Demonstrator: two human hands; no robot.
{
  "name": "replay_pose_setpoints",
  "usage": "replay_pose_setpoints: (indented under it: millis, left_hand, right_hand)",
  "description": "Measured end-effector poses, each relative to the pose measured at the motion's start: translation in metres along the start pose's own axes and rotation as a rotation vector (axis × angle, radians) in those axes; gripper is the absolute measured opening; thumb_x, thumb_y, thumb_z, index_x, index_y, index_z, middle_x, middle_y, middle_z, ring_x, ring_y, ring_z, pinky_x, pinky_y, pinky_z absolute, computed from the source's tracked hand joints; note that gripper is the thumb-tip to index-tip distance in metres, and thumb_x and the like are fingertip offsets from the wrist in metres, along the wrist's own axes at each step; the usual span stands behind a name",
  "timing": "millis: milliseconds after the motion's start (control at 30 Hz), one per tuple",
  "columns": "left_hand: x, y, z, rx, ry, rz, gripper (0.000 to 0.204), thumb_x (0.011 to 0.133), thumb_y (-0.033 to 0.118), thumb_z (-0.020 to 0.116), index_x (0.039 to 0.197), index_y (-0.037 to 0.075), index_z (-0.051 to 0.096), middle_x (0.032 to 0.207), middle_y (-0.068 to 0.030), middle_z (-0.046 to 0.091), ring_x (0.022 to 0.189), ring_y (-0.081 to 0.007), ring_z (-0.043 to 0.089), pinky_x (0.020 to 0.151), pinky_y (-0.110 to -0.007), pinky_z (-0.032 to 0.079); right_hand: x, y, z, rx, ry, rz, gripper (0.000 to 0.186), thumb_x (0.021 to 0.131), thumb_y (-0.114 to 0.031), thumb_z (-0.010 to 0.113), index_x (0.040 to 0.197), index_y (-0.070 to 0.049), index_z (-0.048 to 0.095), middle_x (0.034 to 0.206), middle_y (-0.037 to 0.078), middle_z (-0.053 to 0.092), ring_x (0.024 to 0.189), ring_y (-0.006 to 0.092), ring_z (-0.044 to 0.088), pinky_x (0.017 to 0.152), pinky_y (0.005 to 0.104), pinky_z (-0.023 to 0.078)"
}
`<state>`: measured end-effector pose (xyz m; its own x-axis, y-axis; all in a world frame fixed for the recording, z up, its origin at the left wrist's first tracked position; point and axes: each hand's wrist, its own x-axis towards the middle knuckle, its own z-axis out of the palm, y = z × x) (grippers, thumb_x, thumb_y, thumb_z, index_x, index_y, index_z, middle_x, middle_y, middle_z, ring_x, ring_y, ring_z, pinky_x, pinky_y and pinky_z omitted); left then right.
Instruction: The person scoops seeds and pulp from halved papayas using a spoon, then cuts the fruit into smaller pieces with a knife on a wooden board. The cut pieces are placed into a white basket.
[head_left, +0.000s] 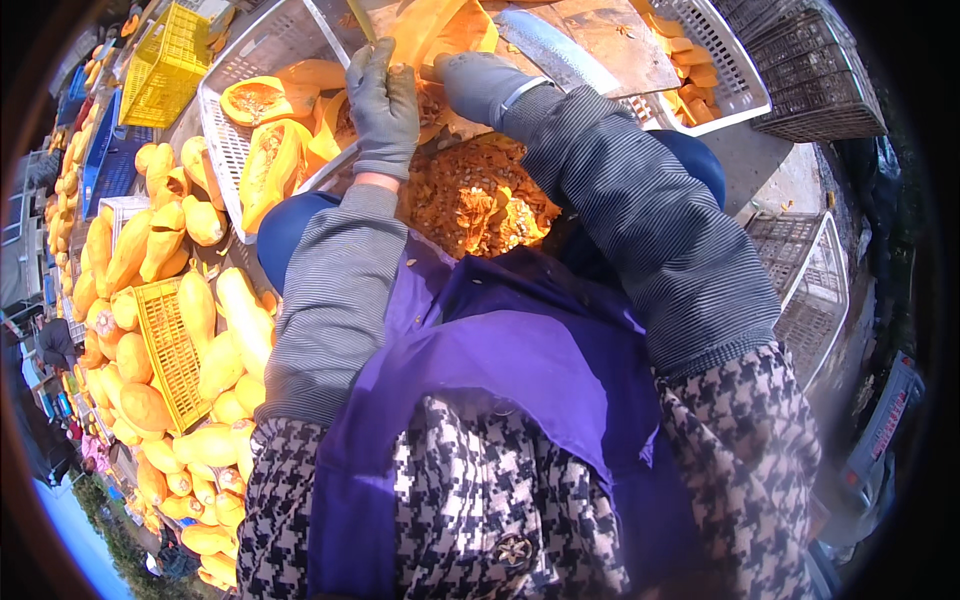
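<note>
Both my hands wear grey gloves and work above a blue tub (pixel 290 225) heaped with orange seeds and pulp (pixel 475 195). My left hand (pixel 385 100) is closed around a thin pale handle (pixel 358 18) that sticks up past the fingers. What is on its working end is hidden. My right hand (pixel 480 85) grips the lower edge of an orange squash half (pixel 440 30), which is held tilted over the tub. The two hands are almost touching.
A white crate (pixel 225 130) at the left holds halved squashes (pixel 270 150). Behind the hands lies a wooden board (pixel 610 40) with a large knife (pixel 550 50). Another white crate (pixel 740 90) holds cut pieces. Whole yellow squashes (pixel 160 330) and yellow crates (pixel 165 350) fill the left; dark empty crates (pixel 810 80) stand at the right.
</note>
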<state>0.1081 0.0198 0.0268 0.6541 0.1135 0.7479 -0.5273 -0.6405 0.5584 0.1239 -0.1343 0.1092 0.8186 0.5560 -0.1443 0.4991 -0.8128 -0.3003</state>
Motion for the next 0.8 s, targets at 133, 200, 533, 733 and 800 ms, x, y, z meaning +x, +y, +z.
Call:
replay_pose_setpoints:
  millis: [133, 200, 533, 733, 800]
  left_hand:
    - [-0.001, 0.005, 0.002, 0.029, 0.002, -0.015, 0.032, 0.089, 0.016, 0.06, 0.12, 0.006, 0.059, 0.119, -0.0186, 0.051, 0.111, -0.0306, 0.052, 0.096, -0.035, 0.042]
    - [0.0, 0.008, 0.003, 0.012, 0.0, -0.05, 0.032, 0.089, 0.016, 0.06, 0.12, 0.006, 0.059, 0.12, -0.0193, 0.05, 0.111, -0.031, 0.051, 0.096, -0.035, 0.043]
    - [-0.006, 0.014, 0.006, 0.057, 0.005, -0.069, 0.037, 0.09, 0.023, 0.06, 0.122, 0.005, 0.057, 0.123, -0.0195, 0.048, 0.115, -0.0332, 0.048, 0.099, -0.038, 0.039]
    - [0.0, 0.01, 0.01, 0.043, 0.029, -0.084, 0.036, 0.091, 0.024, 0.058, 0.12, 0.004, 0.058, 0.121, -0.0205, 0.05, 0.113, -0.0335, 0.05, 0.098, -0.038, 0.04]
    - [-0.001, 0.009, 0.008, 0.062, 0.028, -0.057, 0.035, 0.091, 0.023, 0.058, 0.12, 0.003, 0.058, 0.12, -0.0206, 0.05, 0.112, -0.0334, 0.051, 0.097, -0.038, 0.041]
  right_hand:
    - [-0.028, 0.0, 0.005, -0.107, -0.069, -0.092, 0.024, 0.086, -0.006, 0.052, 0.109, 0.0, 0.054, 0.093, 0.021, 0.065, 0.095, 0.0353, 0.064, 0.079, 0.0422, 0.052]
    - [-0.034, 0.025, -0.008, -0.194, 0.057, -0.191, 0.023, 0.087, -0.005, 0.052, 0.109, -0.001, 0.055, 0.088, 0.019, 0.066, 0.09, 0.0342, 0.065, 0.076, 0.0393, 0.053]
    - [0.022, 0.027, 0.029, 0.107, 0.039, 0.134, 0.025, 0.087, -0.009, 0.051, 0.108, 0.001, 0.061, 0.105, 0.02, 0.065, 0.099, 0.0311, 0.064, 0.087, 0.0395, 0.05]
    - [0.017, 0.009, 0.035, 0.367, -0.128, 0.039, 0.03, 0.078, -0.014, 0.057, 0.1, 0.004, 0.064, 0.104, 0.026, 0.063, 0.102, 0.0363, 0.061, 0.088, 0.0403, 0.048]
    - [0.008, 0.003, 0.037, 0.409, -0.173, 0.054, 0.033, 0.078, -0.014, 0.057, 0.105, 0.004, 0.062, 0.105, 0.026, 0.063, 0.103, 0.0359, 0.06, 0.089, 0.0406, 0.047]
